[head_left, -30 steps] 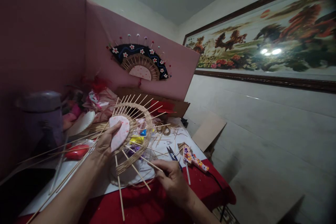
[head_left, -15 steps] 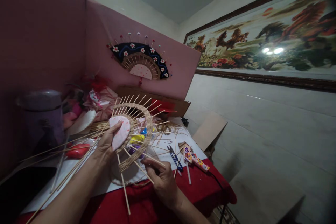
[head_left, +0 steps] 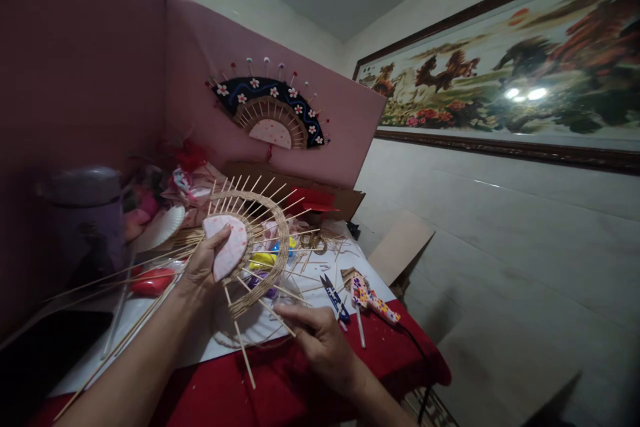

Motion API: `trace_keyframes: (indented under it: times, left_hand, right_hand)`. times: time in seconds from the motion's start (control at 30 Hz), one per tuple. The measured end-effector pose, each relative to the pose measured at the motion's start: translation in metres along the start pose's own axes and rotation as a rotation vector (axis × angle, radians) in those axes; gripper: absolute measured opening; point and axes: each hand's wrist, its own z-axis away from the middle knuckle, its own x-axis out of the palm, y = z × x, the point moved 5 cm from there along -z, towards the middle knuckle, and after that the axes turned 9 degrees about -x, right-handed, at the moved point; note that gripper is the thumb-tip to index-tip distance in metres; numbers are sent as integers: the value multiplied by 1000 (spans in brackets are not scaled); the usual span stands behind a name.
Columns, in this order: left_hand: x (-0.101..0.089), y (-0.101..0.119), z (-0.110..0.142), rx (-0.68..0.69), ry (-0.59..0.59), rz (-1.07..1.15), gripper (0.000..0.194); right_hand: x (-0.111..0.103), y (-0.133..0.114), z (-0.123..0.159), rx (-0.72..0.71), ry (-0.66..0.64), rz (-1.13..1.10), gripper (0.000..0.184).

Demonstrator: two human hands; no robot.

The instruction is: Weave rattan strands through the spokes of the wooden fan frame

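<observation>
My left hand (head_left: 204, 265) grips a fan frame by its pink-and-white, half-round cloth centre (head_left: 231, 248), thumb on top. Thin wooden sticks (head_left: 264, 183) spread outward from the centre, and a woven band of brown twine (head_left: 283, 240) arcs across them, with a gap inside it. At the band's lower end, my right hand (head_left: 320, 340) is closed, its thumb and forefinger pinched beside the lower sticks. A loose strand of twine (head_left: 235, 344) loops below the frame toward these fingers; the exact pinch point is partly hidden.
Blue thread snips (head_left: 334, 299) and a flower-patterned glue gun (head_left: 373, 299) lie to the right on the white-and-red table. Red clay (head_left: 151, 282), long sticks and a lidded tumbler (head_left: 87, 227) are at left. A finished dark fan (head_left: 273, 107) hangs on the pink board.
The frame in my left hand has tilted slightly, its lower sticks rising a little. My right hand has shifted slightly to the right along the lower sticks.
</observation>
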Motion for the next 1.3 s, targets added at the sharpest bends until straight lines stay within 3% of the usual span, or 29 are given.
trace_keyframes:
  times: [0.1,0.17,0.33,0.47,0.67,0.83,1.1,1.2,1.3]
  left_hand:
    - [4,2,-1,62,-118,-104,11]
    - [3,3,-1,104,-133,-137,13]
    - [3,3,2,204,-66,-160,13]
    - [2,4,1,275,-24,-118,12]
    - [-4,-3,-5,258,-49,-79,16]
    - [-7,-8,-9,257,-47,-39,21]
    - [-10,-6,-14,225,-53,45,20]
    - [-11,-7,-15,181,-50,64,16]
    - [-11,-8,-15,130,-54,82,12]
  right_hand:
    - [-9,0,1,51,-75,74,24]
    - [-9,-6,1,38,-82,194,24]
    - [6,-26,2,-95,-11,587,24]
    - [22,-24,3,-159,-45,808,25]
    - [35,-17,6,-324,-48,967,36]
    - [42,-15,6,-371,-28,1040,38]
    - [44,-6,12,-348,-5,917,41]
    - [38,-4,14,-285,20,732,45]
    - [30,2,13,-126,23,418,44]
